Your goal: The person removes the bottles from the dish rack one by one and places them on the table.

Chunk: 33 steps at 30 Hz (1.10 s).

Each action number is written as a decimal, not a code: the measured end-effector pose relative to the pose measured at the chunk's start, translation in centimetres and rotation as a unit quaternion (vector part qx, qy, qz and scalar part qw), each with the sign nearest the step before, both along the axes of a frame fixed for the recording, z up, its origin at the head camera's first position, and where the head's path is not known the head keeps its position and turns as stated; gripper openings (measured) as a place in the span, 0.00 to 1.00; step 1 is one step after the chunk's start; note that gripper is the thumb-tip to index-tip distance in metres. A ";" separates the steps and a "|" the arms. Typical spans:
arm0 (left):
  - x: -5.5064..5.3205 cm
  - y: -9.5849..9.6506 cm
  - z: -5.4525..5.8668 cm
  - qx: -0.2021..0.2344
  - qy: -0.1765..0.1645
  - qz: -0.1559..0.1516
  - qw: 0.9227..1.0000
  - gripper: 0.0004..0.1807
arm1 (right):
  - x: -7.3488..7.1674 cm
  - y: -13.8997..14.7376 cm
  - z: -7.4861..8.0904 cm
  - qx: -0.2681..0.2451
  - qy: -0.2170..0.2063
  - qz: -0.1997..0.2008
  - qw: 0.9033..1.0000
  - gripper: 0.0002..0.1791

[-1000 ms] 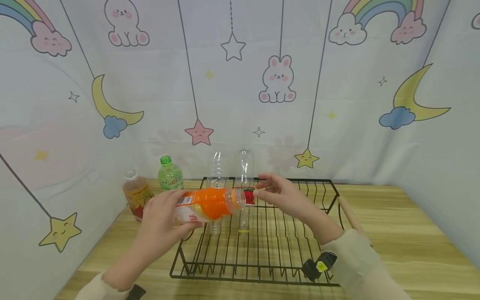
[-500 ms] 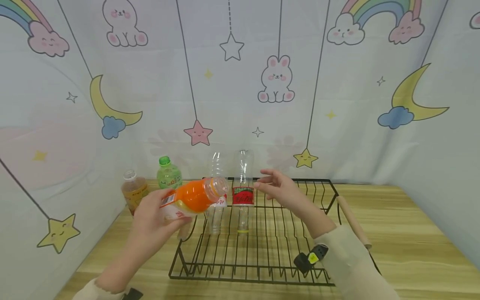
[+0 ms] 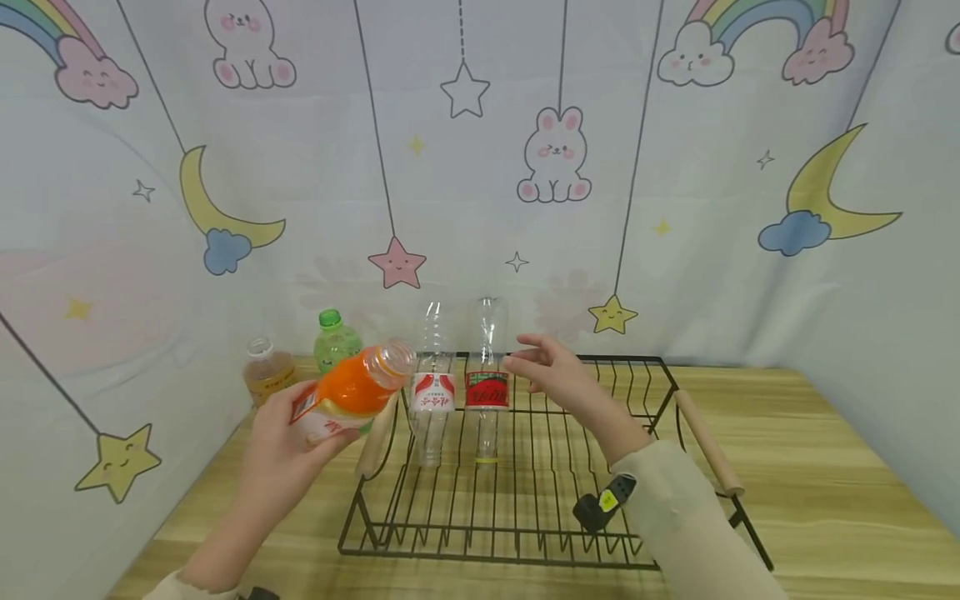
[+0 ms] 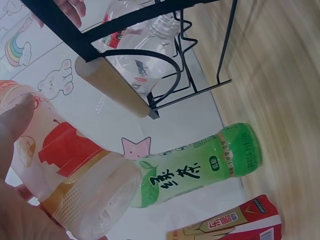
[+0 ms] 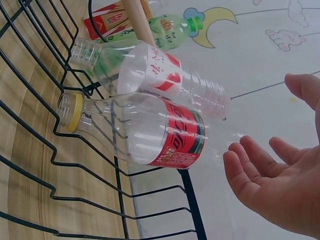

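My left hand (image 3: 273,454) grips a plastic bottle with an orange-and-white label (image 3: 348,390), uncapped and tilted with its mouth up to the right, beside the rack's left handle. In the left wrist view its clear base (image 4: 102,200) faces the camera. Two clear bottles stand upside down in a black wire dish rack (image 3: 517,531): one with a red-and-white label (image 3: 433,392), the other with a red-and-green label (image 3: 487,390) and a yellow neck ring. My right hand (image 3: 558,383) holds nothing, its fingers loosely bent just right of the red-and-green-labelled bottle.
A green tea bottle (image 4: 195,167) and an amber-tinted bottle with a red-and-yellow label (image 4: 232,222) stand on the wooden table (image 3: 832,467) left of the rack. Wooden handles (image 3: 708,442) rise at the rack's sides. A patterned curtain (image 3: 480,192) hangs behind.
My left hand has drawn the orange-labelled bottle leftward, away from the two upturned bottles, and tipped its mouth higher. My right hand has shifted slightly up and left, still empty.
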<state>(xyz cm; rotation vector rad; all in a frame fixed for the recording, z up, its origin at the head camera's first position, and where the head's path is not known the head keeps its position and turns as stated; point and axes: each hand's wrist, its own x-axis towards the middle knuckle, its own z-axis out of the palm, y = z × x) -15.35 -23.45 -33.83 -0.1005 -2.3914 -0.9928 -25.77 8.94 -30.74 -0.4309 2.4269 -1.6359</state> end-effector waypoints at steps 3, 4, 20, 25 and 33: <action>0.0 -0.4 -0.2 0.011 -0.001 0.007 1.000 0.40 | -0.2 -0.2 0.0 -0.004 -0.002 -0.001 1.000 0.35; 0.0 -0.5 -0.3 0.017 -0.004 0.009 1.000 0.40 | -0.3 -0.3 0.0 -0.005 -0.004 -0.002 1.000 0.35; -1.3 -1.1 -1.4 0.111 -0.006 0.063 0.992 0.40 | -1.6 -1.3 -1.0 -0.024 -0.034 -0.020 0.999 0.37; -1.8 -1.2 -1.7 0.165 -0.029 0.068 0.983 0.42 | -1.7 -1.7 -1.5 -0.013 -0.027 -0.023 0.999 0.38; -2.5 -1.6 -2.8 0.247 -0.003 0.101 0.964 0.41 | -1.9 -1.8 -2.2 -0.011 -0.027 -0.032 0.999 0.38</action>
